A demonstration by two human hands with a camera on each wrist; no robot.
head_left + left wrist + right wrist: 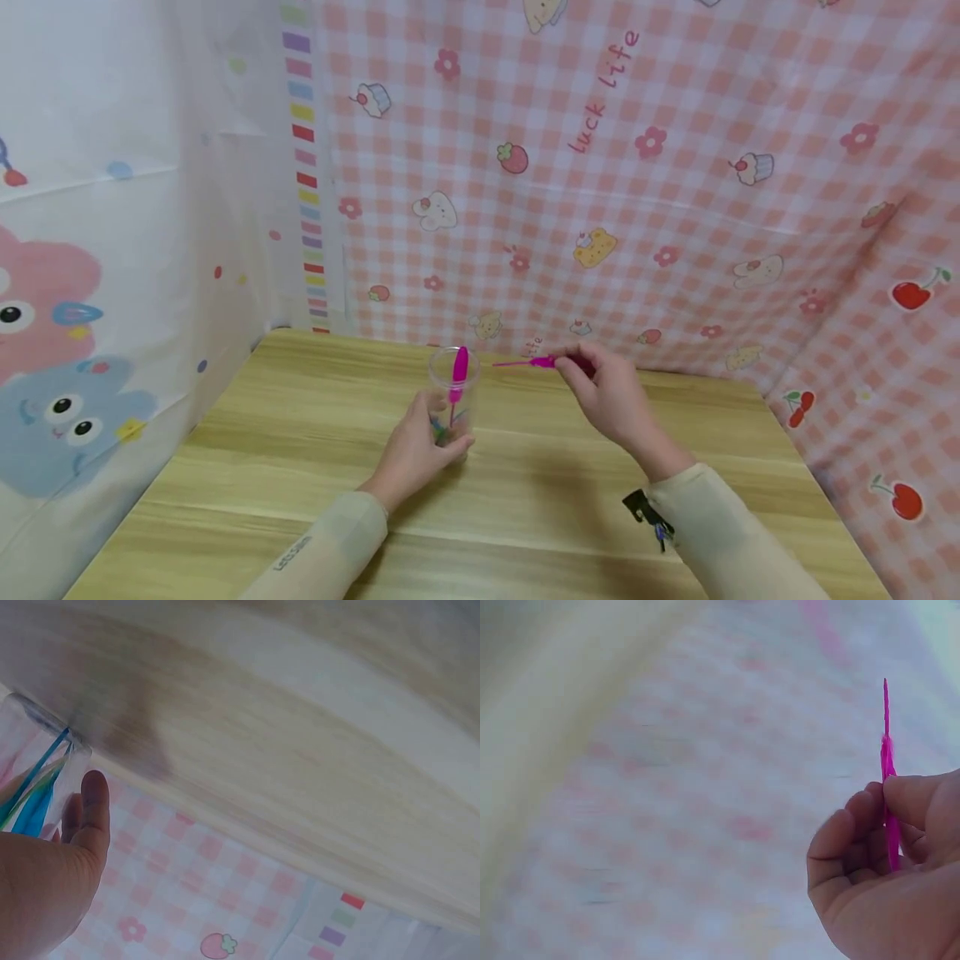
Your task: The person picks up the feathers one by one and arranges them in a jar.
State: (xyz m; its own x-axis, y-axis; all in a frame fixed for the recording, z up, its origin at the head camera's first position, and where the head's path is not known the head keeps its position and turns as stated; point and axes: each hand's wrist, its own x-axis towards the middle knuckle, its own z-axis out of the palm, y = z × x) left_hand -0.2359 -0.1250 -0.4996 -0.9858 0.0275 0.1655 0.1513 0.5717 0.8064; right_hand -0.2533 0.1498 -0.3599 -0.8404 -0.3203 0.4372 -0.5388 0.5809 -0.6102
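A clear plastic cup [442, 382] stands on the table, my left hand [420, 442] gripping it round its lower part with thumb and fingers. Inside it a magenta feather [460, 367] leans with its thin quill down. Blue feathers [36, 814] and something green also show through the wall. To the right of the cup, above the table, my right hand [609, 392] pinches another magenta feather [888, 761] between thumb and fingers. Its bare quill points left, towards the cup's rim, and is apart from it. The fingers partly hide its broad end.
The wood-grain table [300, 483] ends at the back against a pink checked cloth [480, 233]. A white printed cloth [112, 250] hangs on the left side. A small black clip-like object [640, 506] hangs at the right sleeve's cuff.
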